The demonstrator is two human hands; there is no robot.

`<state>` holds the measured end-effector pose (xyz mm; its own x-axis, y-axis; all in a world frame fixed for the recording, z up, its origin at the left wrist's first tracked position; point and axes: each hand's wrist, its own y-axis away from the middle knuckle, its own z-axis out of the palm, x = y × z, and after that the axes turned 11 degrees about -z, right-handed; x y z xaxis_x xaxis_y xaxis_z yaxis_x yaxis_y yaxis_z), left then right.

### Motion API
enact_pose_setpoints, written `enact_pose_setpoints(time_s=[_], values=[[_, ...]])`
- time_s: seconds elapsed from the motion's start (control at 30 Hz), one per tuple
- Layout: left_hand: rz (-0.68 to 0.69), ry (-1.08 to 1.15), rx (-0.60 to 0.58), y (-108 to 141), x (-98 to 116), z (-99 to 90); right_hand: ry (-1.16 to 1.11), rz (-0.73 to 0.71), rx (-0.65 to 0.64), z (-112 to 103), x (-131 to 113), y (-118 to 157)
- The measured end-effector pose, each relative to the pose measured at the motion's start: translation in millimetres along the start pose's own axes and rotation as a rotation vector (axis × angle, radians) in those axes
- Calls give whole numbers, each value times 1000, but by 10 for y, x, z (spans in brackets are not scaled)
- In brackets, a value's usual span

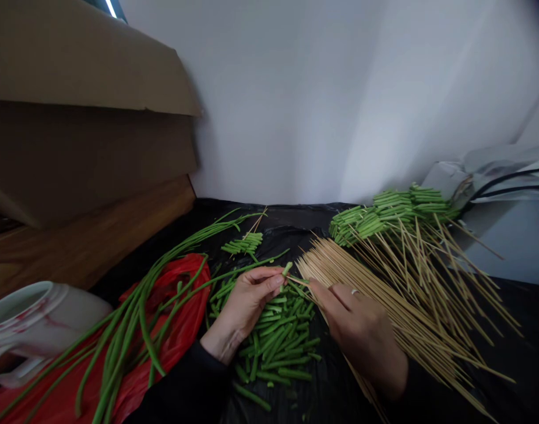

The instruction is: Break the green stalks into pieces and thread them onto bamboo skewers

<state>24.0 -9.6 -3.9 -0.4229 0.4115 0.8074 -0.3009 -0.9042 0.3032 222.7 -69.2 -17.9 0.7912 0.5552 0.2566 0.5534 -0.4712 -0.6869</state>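
Note:
Between thumb and fingers, my left hand (pixel 252 297) pinches a short green bean piece (pixel 286 269). My right hand (pixel 358 330), with a ring on one finger, grips a thin bamboo skewer (pixel 298 278) whose front end meets the bean piece; whether it has gone through I cannot tell. Beneath both hands lies a heap of cut bean pieces (pixel 278 347). Right of it, partly behind my right hand, spreads a thick bundle of bare bamboo skewers (pixel 375 288). Just beyond my left hand rests a small row of beans on skewers (pixel 243 243).
Long uncut beans (pixel 128 330) lie over a red plastic bag (pixel 194 280) at left, beside a white mug (pixel 49 312). Filled bean skewers (pixel 393 212) are piled at the back right. A cardboard box (pixel 88 141) stands back left, and a white wall (pixel 287 106) closes the far side.

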Motion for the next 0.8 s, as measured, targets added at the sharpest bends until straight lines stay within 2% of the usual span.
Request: enact_pose_setpoints(time_s=[0.27, 0.5, 0.8], values=[[-18, -23, -26, 19, 3, -5, -46, -6, 43, -8, -31, -6], [-48, -16, -32, 31, 6, 1, -137, 55, 13, 11, -72, 8], [-72, -36, -45, 23, -50, 1, -260, 83, 77, 15, -87, -10]])
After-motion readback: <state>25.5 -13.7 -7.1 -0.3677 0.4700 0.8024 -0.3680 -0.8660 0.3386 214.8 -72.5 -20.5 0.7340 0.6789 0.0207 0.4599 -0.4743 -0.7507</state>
